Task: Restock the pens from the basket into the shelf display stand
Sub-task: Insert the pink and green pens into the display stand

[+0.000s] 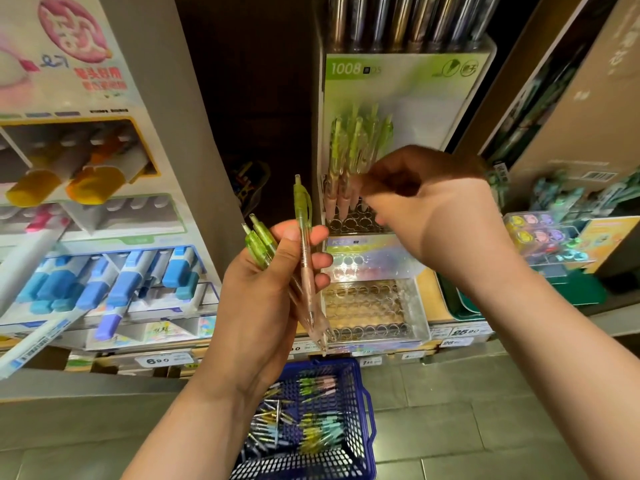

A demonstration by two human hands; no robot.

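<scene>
My left hand (266, 285) grips a small bunch of green-capped clear pens (304, 244), tips pointing down, in front of the shelf. My right hand (415, 202) is up at the clear display stand (412, 98), fingers curled near the lower ends of several green pens (356, 147) standing in its upper tier; blur hides whether it pinches one. The stand's lower tier of round holes (367, 306) holds no pens. On the floor below sits the blue basket (353, 382) with several more pens (311, 431).
A marker display (86, 209) with blue, yellow and pink caps fills the left. Cardboard boxes (568, 116) and a green tray stand to the right. Price tags (159, 360) line the shelf edge. Grey floor tiles lie around the basket.
</scene>
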